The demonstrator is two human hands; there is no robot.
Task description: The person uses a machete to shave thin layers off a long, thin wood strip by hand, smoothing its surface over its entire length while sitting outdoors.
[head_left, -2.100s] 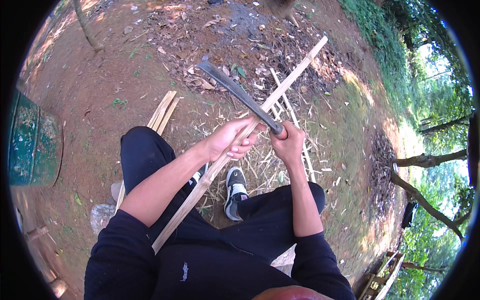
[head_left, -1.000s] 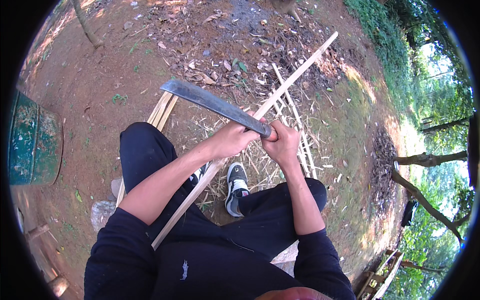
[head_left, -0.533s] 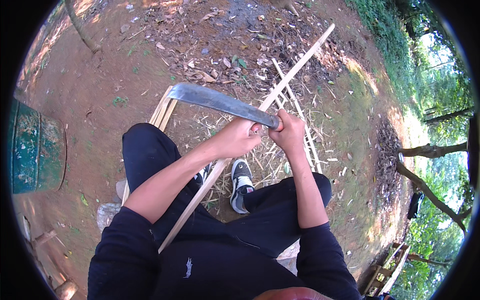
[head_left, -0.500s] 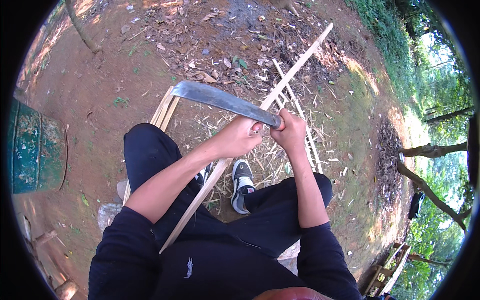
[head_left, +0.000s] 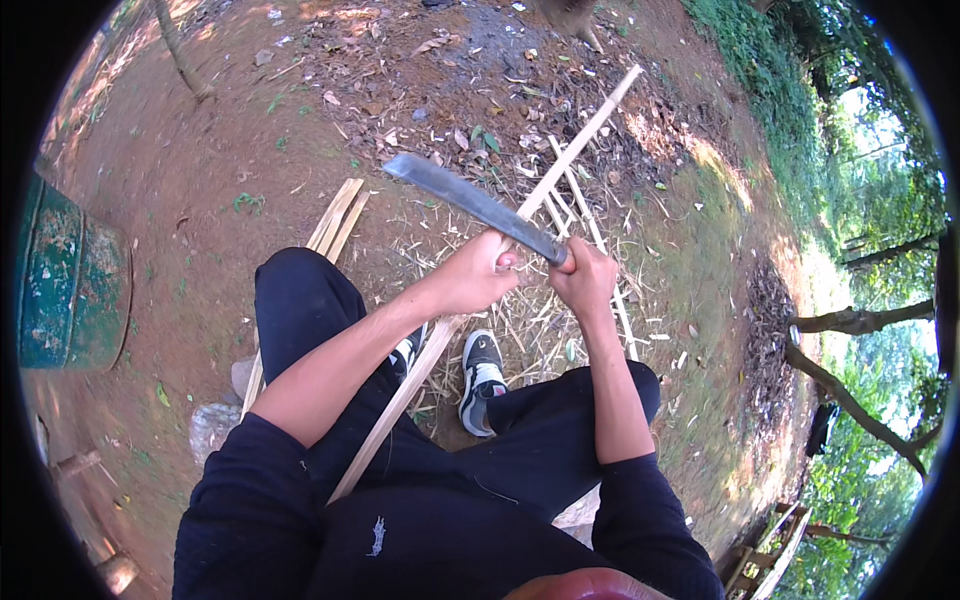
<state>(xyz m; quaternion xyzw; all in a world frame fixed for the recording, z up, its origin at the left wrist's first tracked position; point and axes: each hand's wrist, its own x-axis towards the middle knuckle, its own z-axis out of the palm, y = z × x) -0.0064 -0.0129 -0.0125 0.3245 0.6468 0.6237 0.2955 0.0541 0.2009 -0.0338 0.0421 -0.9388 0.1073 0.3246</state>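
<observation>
Near the centre of the view, the left hand (head_left: 475, 277) was curled around a wooden strip (head_left: 402, 400), hiding its middle; the strip slanted down to the dark shirt (head_left: 440, 535). The right hand (head_left: 587, 280) clasped a machete (head_left: 478, 206), covering most of its handle (head_left: 568, 262). Whether machete and strip touched was unclear.

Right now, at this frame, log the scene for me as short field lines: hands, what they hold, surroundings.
Left hand: closed around a long wooden strip
Right hand: gripping the machete by its handle
Blade: crosses the strip in view, tip pointing up and left; contact with the strip cannot be told
Ground: pale shavings beyond the shoe; more strips past the left knee
Far left: green drum, paint worn
</observation>
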